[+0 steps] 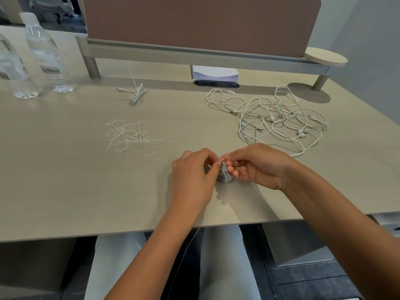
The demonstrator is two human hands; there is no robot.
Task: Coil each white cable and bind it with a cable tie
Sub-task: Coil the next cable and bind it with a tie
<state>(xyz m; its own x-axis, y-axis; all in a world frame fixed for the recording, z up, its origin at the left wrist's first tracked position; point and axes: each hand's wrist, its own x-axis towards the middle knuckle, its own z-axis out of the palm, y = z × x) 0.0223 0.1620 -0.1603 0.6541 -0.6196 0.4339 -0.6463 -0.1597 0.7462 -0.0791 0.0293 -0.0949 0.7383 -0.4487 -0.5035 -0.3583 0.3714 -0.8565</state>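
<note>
Both hands (225, 169) pinching, fingertips together

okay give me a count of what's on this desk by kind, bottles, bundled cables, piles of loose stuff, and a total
Water bottles: 2
Coiled cable bundles: 2, one tied at the back, one held between the left hand and right hand, at
Tangle of loose white cables: 1
Pile of cable ties: 1
Paper stack: 1
Total: 7
</note>
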